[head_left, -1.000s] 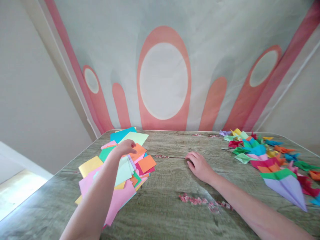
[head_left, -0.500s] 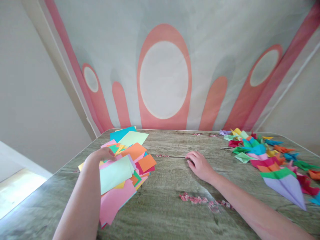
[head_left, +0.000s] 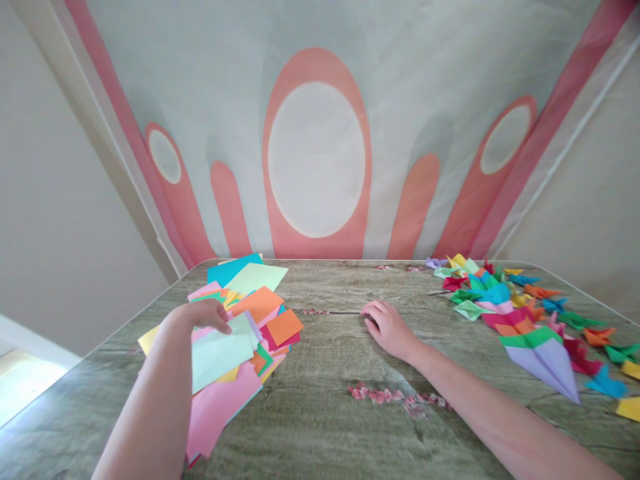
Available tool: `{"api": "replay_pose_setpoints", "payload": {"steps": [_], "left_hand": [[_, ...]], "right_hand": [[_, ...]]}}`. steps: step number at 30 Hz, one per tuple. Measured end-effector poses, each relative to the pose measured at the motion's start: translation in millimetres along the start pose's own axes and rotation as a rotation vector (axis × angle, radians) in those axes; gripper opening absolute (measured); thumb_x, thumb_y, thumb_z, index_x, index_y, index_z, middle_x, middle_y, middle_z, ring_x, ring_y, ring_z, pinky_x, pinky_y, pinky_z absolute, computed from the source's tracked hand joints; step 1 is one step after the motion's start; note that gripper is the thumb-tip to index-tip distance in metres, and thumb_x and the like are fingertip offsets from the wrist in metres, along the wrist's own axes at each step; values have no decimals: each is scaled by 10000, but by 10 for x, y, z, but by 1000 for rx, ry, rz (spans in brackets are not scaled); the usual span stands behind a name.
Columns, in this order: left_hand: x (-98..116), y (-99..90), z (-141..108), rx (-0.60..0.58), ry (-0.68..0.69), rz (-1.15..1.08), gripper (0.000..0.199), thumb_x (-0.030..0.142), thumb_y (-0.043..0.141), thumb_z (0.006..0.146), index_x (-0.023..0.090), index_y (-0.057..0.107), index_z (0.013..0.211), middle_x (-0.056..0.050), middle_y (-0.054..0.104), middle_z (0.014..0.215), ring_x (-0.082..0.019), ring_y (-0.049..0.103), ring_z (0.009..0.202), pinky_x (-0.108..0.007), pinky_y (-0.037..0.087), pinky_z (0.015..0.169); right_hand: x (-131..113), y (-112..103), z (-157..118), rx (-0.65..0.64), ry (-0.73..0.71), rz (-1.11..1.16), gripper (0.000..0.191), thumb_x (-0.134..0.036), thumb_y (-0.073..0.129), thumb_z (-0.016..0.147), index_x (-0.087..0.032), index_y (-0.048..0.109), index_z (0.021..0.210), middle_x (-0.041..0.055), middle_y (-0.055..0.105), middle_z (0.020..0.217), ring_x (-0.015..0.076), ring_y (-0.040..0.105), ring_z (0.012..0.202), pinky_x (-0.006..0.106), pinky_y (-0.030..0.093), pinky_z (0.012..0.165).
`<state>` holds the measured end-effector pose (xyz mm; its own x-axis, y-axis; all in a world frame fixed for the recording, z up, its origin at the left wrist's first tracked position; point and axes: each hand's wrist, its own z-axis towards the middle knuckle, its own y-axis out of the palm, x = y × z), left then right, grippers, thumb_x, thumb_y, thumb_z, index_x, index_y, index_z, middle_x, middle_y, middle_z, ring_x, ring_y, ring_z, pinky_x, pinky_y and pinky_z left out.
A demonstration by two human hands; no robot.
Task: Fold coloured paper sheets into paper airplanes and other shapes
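A loose pile of coloured paper sheets lies on the left of the table, with a pink sheet [head_left: 225, 407] at its near end and orange ones on its right. My left hand [head_left: 207, 315] is over the pile, its fingers closed on the edge of a pale mint sheet [head_left: 223, 353]. My right hand [head_left: 387, 327] rests on the wood-patterned table [head_left: 320, 433] near the middle, fingers loosely curled and apart, with nothing in it.
Many folded paper pieces lie at the right, among them a large lilac paper plane [head_left: 545, 363] and a blue folded piece [head_left: 606, 382]. Beyond the table hangs a grey and pink backdrop [head_left: 400, 67].
The whole view has shifted, so table and backdrop appear further left. My left fingers have moved slightly down onto the mint sheet. My right hand has stayed in place on the table.
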<state>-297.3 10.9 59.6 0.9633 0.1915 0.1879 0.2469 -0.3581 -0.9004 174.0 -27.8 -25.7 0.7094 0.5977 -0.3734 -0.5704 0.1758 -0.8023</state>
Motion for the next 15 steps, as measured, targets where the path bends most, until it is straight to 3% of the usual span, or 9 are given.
{"api": "replay_pose_setpoints", "payload": {"steps": [3,11,13,15], "left_hand": [[54,30,35,-116,-41,61,503,469,721,307,174,623,704,-12,597,654,-176,511,607,-256,387,556],[162,-50,-86,-102,87,-43,325,440,647,414,186,548,592,43,489,516,-140,450,540,-231,344,522],[212,-100,-148,-56,109,-105,294,400,661,424,176,587,599,44,523,510,-144,480,545,-222,358,522],[263,-154,-207,129,102,-158,292,350,705,388,164,633,602,48,575,523,-149,519,571,-209,380,540]], "right_hand": [[5,0,0,-7,-1,2,179,-134,466,822,-183,571,959,69,564,979,199,507,936,373,403,845],[6,0,1,-9,-2,1,177,-128,469,821,-184,571,954,66,565,973,197,509,931,370,404,840],[8,1,0,-6,-2,0,177,-127,471,819,-186,572,952,65,565,972,196,510,931,369,404,839],[7,0,0,-5,0,0,180,-127,474,818,-186,571,957,65,564,976,197,510,931,369,405,839]]}}
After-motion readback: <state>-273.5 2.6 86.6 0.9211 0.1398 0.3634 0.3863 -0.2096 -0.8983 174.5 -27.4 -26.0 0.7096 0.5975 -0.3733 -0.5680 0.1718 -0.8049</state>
